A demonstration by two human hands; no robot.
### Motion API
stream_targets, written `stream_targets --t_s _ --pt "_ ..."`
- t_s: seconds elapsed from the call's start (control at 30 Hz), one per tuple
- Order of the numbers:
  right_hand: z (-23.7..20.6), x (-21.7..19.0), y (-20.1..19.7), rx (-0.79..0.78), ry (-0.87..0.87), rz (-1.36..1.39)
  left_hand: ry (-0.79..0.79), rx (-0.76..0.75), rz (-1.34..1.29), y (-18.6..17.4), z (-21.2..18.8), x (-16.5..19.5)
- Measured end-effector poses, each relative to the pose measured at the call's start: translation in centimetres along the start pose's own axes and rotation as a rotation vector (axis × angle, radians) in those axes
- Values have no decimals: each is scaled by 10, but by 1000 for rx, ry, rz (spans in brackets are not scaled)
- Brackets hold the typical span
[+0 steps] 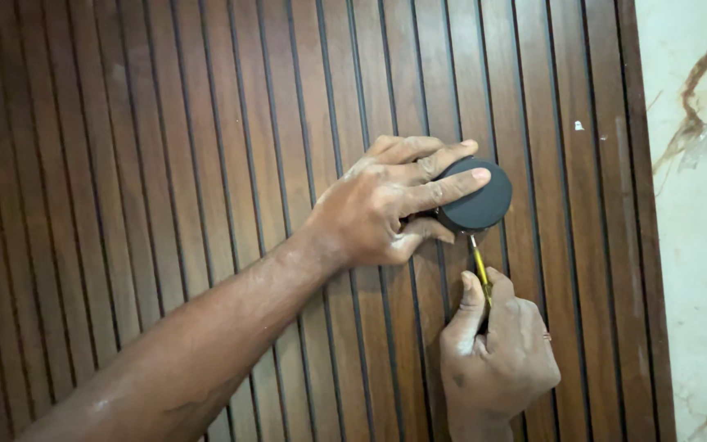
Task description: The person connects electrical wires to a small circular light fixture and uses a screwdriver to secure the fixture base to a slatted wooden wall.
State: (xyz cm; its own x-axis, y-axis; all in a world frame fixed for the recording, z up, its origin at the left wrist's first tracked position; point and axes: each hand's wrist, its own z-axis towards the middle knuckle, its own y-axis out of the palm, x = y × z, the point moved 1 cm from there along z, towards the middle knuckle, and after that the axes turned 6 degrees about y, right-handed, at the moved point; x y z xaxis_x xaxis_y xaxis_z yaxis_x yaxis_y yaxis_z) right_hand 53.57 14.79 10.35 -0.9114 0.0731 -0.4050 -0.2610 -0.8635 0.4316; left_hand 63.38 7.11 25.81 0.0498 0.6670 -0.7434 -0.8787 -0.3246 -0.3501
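While you read these lines, keep both hands as they are on the door

Left hand: your left hand (386, 209) is wrapped around the round black knob (475, 195); the fingers (452, 187) lie over its front face and the thumb presses from below, so the hold is closed on the knob

Right hand: your right hand (497, 348) is closed on the small screwdriver (479, 266) with the yellow shaft; the thumb lies along the shaft and points up

Place of the knob: it sits on the dark brown slatted door (165, 164), near the right edge, just beside the pale marble wall (701, 205)

Tool tip: it touches the underside of the knob; the screw itself is hidden, I cannot see it

How to do it well: I judge you should hold the knob steady so it does not turn, keep the shaft straight in line with the screw, and press gently before you twist, so the tip does not slip and scratch the wood

Look of the knob: matte, smooth, flat-fronted like a disc, no marks visible

Door surface: narrow vertical grooves, a few pale specks
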Motion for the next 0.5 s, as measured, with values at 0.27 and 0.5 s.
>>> stream_targets --t_s 0.27,0.5 --pt "10 -10 -7 -241 622 349 30 -10 14 3 -1 -4" --pt "14 -19 -10 -135 396 305 52 14 16 7 -2 -8"
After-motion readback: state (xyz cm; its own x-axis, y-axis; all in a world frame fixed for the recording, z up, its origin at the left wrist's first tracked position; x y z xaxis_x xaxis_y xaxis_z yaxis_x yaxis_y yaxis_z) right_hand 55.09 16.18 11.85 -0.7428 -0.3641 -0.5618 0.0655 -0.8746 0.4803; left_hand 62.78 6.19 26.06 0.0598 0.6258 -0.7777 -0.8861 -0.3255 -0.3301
